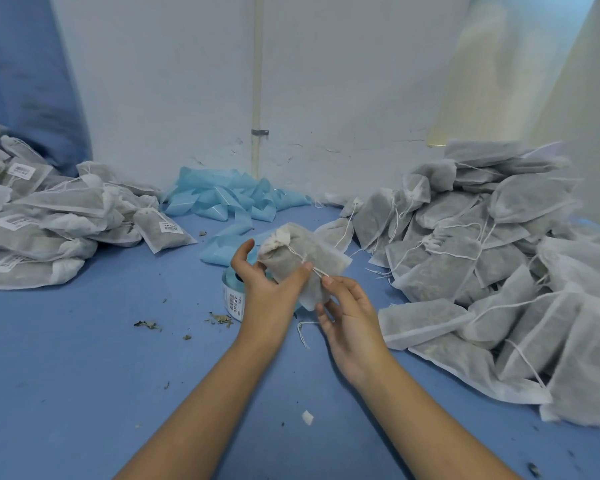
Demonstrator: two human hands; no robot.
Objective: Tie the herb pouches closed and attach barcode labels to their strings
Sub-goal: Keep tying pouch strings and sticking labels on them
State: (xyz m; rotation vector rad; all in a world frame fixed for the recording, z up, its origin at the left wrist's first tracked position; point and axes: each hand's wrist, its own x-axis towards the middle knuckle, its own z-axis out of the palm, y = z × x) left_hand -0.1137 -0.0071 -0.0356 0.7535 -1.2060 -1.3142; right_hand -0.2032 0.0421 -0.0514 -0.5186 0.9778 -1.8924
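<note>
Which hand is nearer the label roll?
Left. The left hand holds the pouch directly over the label roll; the right hand, pinching the string, sits farther right of it.

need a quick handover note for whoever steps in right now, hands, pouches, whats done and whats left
Left hand holds the pouch in the air, thumb on its string.
Right hand pinches the string's end.
The label roll stands on the blue table behind the left hand.
Done: labelled pouches piled at left.
Left: tie and label the held pouch, then work through the unlabelled pile at right.
</note>
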